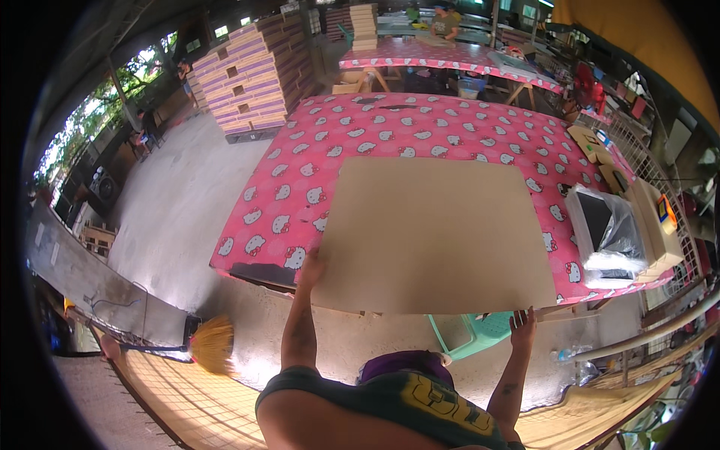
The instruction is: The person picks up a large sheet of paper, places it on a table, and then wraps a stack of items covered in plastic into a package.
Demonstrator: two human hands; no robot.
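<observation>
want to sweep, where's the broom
In the head view's lower left, the broom shows left of the left forearm, below the left corner of the pink table.

A sheet overlies the table, left of a package.

1. A broom with yellow bristles is at the lower left.
2. A green stool shows beside the near edge of the pink tabletop.
3. On the right side of this tabletop there is a pack in clear plastic.
4. A tall stack, purple and tan, stands at the far left.
5. Behind are a red fan and one person.
</observation>
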